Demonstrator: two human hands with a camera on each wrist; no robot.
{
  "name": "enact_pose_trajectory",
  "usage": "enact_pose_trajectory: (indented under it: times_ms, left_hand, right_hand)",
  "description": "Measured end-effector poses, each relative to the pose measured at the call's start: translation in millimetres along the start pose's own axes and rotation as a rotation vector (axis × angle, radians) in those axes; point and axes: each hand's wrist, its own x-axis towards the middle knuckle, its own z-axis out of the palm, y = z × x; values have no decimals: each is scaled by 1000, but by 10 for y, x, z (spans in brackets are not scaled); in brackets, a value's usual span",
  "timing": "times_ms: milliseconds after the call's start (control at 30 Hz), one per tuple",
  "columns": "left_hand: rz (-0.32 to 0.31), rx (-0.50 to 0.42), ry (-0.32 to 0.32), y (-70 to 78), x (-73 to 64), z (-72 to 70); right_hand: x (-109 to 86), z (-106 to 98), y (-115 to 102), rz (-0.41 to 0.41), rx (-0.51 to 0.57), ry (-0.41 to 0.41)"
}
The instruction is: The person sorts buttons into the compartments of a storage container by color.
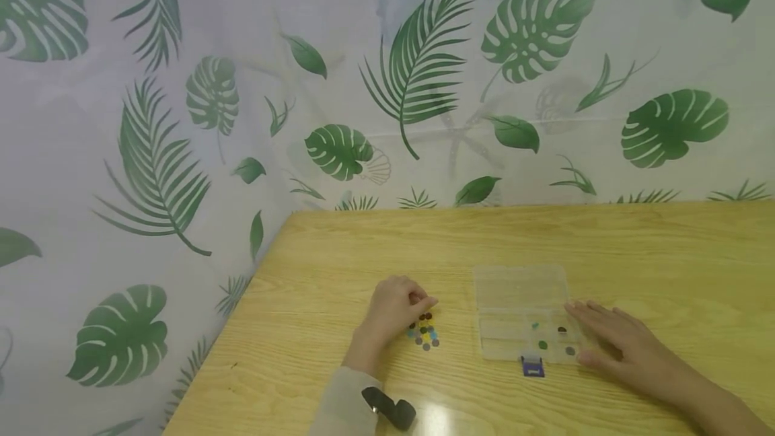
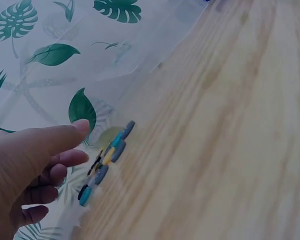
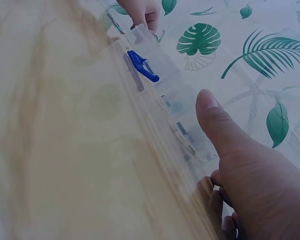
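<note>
Small round discs point(image 1: 426, 335) in grey, blue, yellow and dark colours lie in a loose cluster on the table. My left hand point(image 1: 393, 308) is just above the cluster's far left side, its fingers loosely bent. In the left wrist view, the thumb point(image 2: 65, 137) stands apart from the fingers, with nothing visible between them. To the right lies a clear plastic compartment box point(image 1: 499, 345) with its lid point(image 1: 517, 284) laid back. Inside the box are a green disc point(image 1: 542, 345), a grey disc point(image 1: 570, 351) and other small pieces. My right hand point(image 1: 630, 348) rests at the box's right edge, fingers extended.
A blue latch point(image 1: 533, 367) sticks out from the box's near side. The wooden table point(image 1: 290, 348) meets a white leaf-print sheet point(image 1: 260, 86) at its back and left edges. A black strap device point(image 1: 390, 409) sits on my left wrist.
</note>
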Motion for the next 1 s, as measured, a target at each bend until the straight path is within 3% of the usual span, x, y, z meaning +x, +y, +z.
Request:
enact_pose_trajectory:
  times_ms: [200,433,600,733,833,1000]
  left_hand:
    - [-59,49,-84,66,10,-57]
    - [-39,126,-62,120,40,-13]
    - [-86,91,-41,139,35,-69]
    - [-132,66,-94,144,20,-121]
    - [-136,46,-122,150,10,-133]
    - [-102,51,-106,163,11,-100]
  right_hand:
    - [21,-30,0,-13,6,4]
    - [44,-69,-10,-7,17,-3]
    - [50,-76,-5,-7,18,-5]
    - [46,-72,4,-10,15,-1]
    - [43,-61,8,-18,7,6]
    - [38,-42,13,-25,4,15]
